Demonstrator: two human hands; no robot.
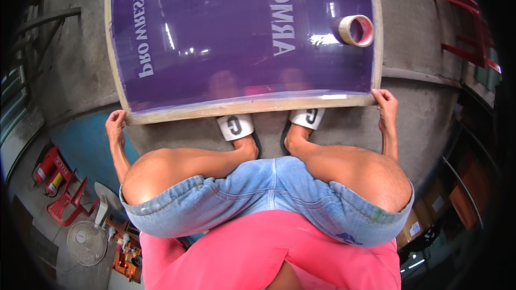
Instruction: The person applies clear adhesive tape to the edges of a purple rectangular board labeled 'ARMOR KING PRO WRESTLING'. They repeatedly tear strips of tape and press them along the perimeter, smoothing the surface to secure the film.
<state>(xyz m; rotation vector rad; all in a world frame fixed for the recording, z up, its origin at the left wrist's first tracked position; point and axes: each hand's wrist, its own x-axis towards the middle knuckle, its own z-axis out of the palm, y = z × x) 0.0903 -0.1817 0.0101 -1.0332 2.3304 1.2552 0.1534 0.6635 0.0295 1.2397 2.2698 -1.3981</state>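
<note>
A large screen printing frame [247, 108] with a wooden rim lies flat before me, its mesh [215, 32] coated purple and bearing pale reversed lettering. At its near left corner, my left hand [115, 125] pinches the wood between thumb and fingers. My right hand [386, 108] grips the near right corner the same way. On the mesh, close to the right rim, a roll of tan tape [349, 30] lies tilted, with a pink inner core. My feet in white-strapped slides [235, 127] are just behind the near rim.
Red plastic chairs stand at the far right [466, 27] and lower left [63, 207]. Red fire extinguishers [48, 174] and a round fan [87, 243] are at lower left. Cardboard boxes [424, 209] are at lower right. Concrete floor [414, 113] surrounds the frame.
</note>
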